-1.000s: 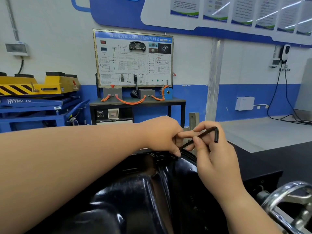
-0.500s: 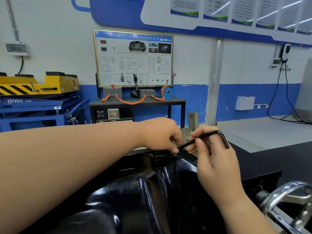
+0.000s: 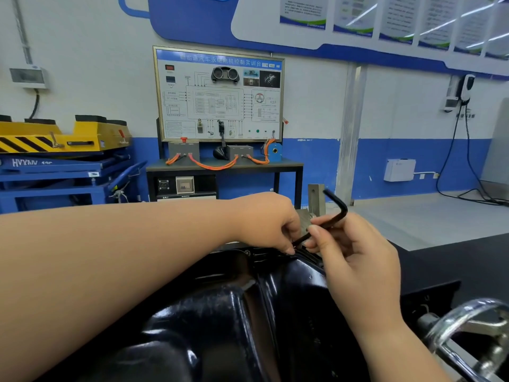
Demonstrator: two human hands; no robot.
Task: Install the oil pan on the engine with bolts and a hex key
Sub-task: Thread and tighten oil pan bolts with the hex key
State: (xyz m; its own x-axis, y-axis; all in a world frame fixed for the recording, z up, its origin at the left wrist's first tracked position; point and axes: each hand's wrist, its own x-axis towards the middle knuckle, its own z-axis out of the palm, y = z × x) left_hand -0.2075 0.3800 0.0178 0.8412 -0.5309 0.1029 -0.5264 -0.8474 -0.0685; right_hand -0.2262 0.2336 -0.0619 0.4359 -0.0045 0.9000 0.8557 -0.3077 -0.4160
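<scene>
Step in hand, I'd say: running in a bolt at far rim of pan point(image 3: 220, 312); pan lies low & close, right under both arms. R hand point(image 3: 358, 266) pinches key point(image 3: 334, 216) shank btwn thumb & fingers, short leg up. L hand point(image 3: 267, 224) fingers curled, pinching key's low end at rim; bolt hidden under them. Next prob. needs: tip seated square in socket, then turn w/o cross-threading.
</scene>
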